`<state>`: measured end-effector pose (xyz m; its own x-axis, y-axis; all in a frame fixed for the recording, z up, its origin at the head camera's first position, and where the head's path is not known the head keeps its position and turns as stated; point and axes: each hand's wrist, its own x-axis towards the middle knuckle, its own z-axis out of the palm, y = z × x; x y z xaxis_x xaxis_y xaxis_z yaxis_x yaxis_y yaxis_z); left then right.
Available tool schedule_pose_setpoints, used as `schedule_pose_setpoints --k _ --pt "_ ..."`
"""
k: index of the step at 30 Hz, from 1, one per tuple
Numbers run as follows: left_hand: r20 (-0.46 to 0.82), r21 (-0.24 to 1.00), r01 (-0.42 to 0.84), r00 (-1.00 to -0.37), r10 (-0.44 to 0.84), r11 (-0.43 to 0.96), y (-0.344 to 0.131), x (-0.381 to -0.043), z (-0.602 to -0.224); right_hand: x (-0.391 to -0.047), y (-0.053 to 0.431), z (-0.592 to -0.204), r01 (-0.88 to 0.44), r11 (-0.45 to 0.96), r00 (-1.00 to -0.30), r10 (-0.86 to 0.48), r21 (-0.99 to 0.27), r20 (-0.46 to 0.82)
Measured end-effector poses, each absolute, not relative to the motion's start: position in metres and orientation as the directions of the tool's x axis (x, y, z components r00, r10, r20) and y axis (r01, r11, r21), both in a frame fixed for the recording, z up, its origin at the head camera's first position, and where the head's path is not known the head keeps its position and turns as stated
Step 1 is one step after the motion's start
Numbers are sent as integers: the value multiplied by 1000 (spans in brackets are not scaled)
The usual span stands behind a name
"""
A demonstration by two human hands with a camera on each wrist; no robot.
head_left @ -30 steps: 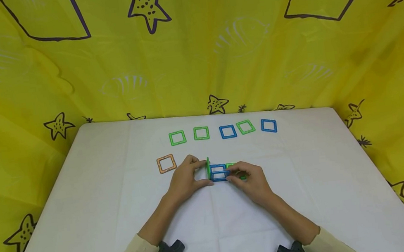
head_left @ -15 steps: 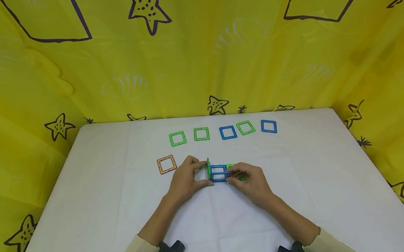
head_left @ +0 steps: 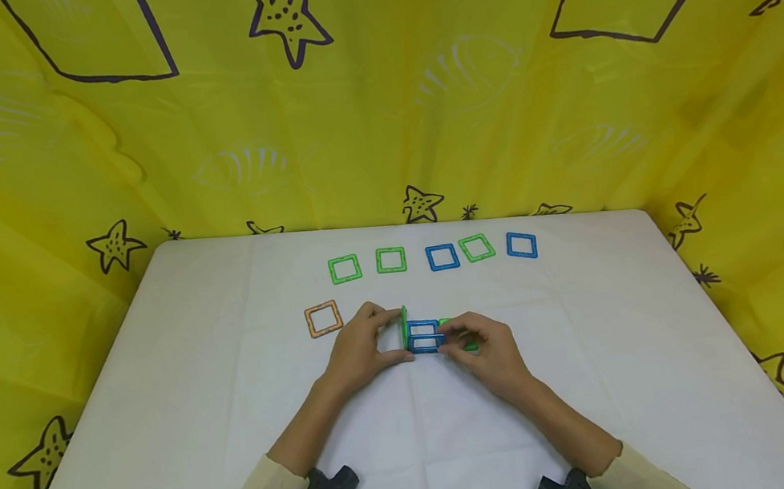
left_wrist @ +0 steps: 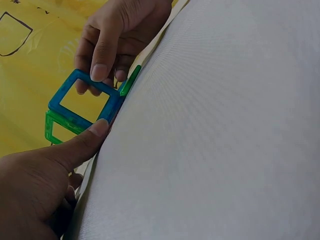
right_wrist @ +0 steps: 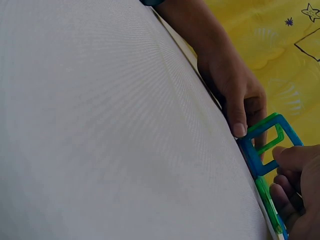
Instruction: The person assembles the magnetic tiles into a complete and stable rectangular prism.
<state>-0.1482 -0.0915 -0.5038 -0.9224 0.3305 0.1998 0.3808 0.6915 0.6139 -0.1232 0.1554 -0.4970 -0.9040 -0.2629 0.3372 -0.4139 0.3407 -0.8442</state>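
Note:
My left hand (head_left: 356,349) holds an upright green magnetic tile (head_left: 405,328), index finger at its far edge and thumb at the near bottom corner. A square blue magnetic tile (left_wrist: 63,89) stands upright along the near side, meeting the green one at a corner. My right hand (head_left: 487,347) pinches this blue tile by its right side, thumb in front and fingers behind. Behind it, another blue frame (head_left: 423,322) shows low at the table. A green tile (right_wrist: 267,202) lies flat to the right, partly hidden under my right hand.
An orange tile (head_left: 319,306) lies left of my left hand. Farther back is a row of loose green tiles (head_left: 389,249) and blue tiles (head_left: 441,247). A yellow patterned curtain (head_left: 363,119) hangs around the white table (head_left: 421,435).

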Motion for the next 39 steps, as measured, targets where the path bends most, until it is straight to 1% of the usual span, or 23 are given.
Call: schedule_pose_setpoints --k 9,15,20,24,27,31,39 --pt "188 619 368 -927 325 694 -93 -149 -503 -125 157 -493 -426 269 -895 -264 -864 359" --pt "175 642 352 -932 316 681 -91 -150 -503 -130 164 -486 -379 267 -923 -169 -886 345" --pt "152 643 350 -930 334 682 -88 -150 -506 -135 176 -481 -253 322 -967 -69 -912 244" --pt "143 646 347 -930 339 680 -88 -148 -506 -143 186 -476 -160 420 -985 -15 -893 170" --pt "145 642 346 -931 334 684 -88 -147 -506 -151 193 -472 -126 476 -988 15 -870 152" --pt "146 639 341 -934 326 689 -89 -146 -505 -162 201 -472 -101 515 -988 52 -851 148" --pt "161 632 351 -932 326 691 -91 -147 -505 -182 215 -473 -56 526 -988 95 -849 124"
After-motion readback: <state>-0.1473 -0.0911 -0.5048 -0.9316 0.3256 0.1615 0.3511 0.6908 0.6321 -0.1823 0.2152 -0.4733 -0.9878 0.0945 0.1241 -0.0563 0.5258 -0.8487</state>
